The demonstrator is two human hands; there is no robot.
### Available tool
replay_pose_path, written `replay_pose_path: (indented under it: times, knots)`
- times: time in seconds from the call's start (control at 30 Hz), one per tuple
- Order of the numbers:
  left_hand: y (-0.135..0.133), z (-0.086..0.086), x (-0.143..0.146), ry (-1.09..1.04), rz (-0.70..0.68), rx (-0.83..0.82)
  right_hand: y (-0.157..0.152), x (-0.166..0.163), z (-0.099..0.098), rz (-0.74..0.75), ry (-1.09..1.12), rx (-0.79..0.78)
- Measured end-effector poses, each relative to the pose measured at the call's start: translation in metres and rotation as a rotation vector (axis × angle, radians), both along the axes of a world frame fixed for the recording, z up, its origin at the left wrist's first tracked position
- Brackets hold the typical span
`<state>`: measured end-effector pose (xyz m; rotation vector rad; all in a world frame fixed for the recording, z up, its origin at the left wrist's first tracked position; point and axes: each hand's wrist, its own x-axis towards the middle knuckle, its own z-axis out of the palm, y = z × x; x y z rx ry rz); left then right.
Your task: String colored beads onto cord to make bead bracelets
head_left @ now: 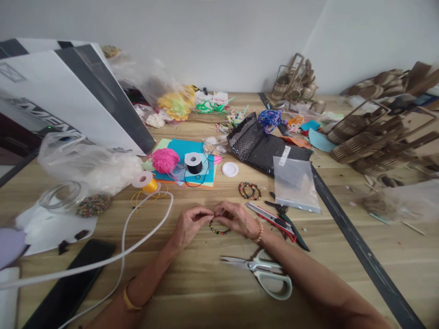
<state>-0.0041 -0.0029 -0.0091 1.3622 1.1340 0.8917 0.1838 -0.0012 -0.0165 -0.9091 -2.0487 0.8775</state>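
My left hand (190, 224) and my right hand (236, 218) meet over the wooden table (192, 283), fingers pinched together on a small beaded bracelet (218, 230) of coloured beads that hangs in a loop between them. The pinch points sit at the top of the loop. My right wrist wears a pale bead bracelet (259, 233), my left forearm a yellow band (129, 301). Two finished bead bracelets (250, 190) lie just beyond my right hand.
Scissors (260, 269) lie near my right forearm, a red utility knife (272, 220) to the right. A black thread spool (194, 163), pink yarn (164, 160), yellow cord spool (147, 182), clear bag (295, 183), bead jar (92, 204), phone (72, 288) and white cable (144, 233) surround them.
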Motion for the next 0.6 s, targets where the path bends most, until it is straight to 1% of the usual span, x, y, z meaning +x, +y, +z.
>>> replay_pose_path:
  times: [0.13, 0.3, 0.47, 0.6]
  knots:
    - [0.0005, -0.0005, -0.0005, 0.011, 0.015, -0.049, 0.0004, 0.0000, -0.0010, -0.005, -0.004, 0.022]
    - [0.0001, 0.0021, 0.0006, 0.011, 0.026, -0.066, 0.0009, -0.0004, -0.0012, 0.011, 0.009, 0.047]
    - [0.0002, 0.0051, 0.0012, 0.032, 0.002, -0.067, 0.0006, -0.0010, 0.0010, 0.016, -0.005, 0.045]
    - [0.0003, 0.0033, 0.0001, 0.074, -0.031, -0.038, 0.0005, -0.0011, 0.0013, 0.023, -0.012, 0.028]
